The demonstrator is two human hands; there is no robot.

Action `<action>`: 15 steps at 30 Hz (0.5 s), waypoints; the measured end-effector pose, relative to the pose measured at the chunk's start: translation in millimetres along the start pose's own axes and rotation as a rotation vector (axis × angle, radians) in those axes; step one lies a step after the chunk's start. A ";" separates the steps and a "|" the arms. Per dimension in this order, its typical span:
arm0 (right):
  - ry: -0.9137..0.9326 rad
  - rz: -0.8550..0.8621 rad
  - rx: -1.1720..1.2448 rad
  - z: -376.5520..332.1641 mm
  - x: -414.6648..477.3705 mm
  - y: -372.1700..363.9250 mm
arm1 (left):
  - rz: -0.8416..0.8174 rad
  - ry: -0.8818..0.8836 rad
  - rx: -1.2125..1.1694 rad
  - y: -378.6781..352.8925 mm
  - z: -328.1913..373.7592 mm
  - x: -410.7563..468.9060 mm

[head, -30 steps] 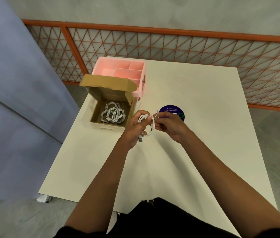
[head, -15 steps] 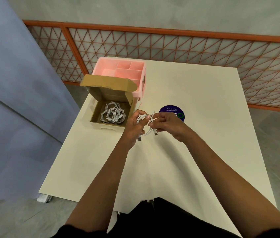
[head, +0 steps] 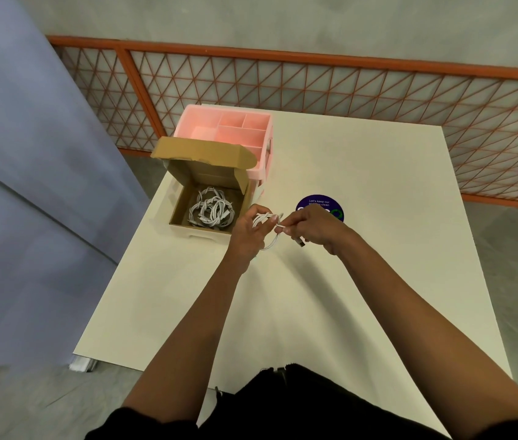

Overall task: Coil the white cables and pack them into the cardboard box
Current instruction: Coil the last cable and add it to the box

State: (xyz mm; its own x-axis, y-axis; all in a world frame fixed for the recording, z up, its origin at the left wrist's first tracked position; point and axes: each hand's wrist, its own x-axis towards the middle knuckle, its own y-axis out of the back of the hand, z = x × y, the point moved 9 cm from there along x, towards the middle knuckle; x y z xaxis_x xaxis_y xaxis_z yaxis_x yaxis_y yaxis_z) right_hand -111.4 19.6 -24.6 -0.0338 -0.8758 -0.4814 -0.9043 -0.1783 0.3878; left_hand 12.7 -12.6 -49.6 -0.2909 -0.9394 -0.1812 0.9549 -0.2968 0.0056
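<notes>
A thin white cable (head: 267, 231) is looped between both hands above the table, just right of the cardboard box. My left hand (head: 246, 235) grips the coil of loops. My right hand (head: 313, 228) pinches the cable's free end, and a dark plug (head: 300, 243) hangs below its fingers. The open cardboard box (head: 176, 214) sits at the table's left edge with its lid flap standing up. Several coiled white cables (head: 211, 211) lie inside it.
A pink plastic organiser (head: 261, 122) with empty compartments stands right behind the box. A round dark blue sticker (head: 318, 203) lies on the cream table (head: 362, 173) beyond my right hand. An orange mesh railing (head: 315, 81) runs behind the table, a grey partition stands left.
My right hand has drawn the cable's end a little to the right, away from my left hand. The plug now hangs under my right hand. The box and organiser are unmoved.
</notes>
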 end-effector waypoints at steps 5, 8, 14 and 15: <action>0.084 -0.036 -0.067 -7.4 -4.7 -1.5 | 0.032 0.000 0.002 5.7 -1.8 2.3; 0.134 -0.036 -0.072 -11.8 -6.9 -1.6 | 0.030 0.009 -0.041 2.2 1.0 1.2; 0.227 0.021 -0.087 -18.4 -14.1 6.0 | 0.085 -0.049 0.166 9.7 -8.0 4.0; 0.233 0.026 -0.057 -18.2 -15.3 8.9 | 0.114 -0.066 0.178 12.6 -7.7 2.8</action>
State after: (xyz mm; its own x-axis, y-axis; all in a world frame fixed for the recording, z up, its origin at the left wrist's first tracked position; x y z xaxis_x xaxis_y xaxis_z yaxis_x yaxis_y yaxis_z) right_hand -111.2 23.2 0.6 0.0479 -0.9591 -0.2789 -0.8790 -0.1731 0.4444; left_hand 24.3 -17.6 -57.6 -0.1906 -0.9761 -0.1046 0.9581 -0.2082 0.1969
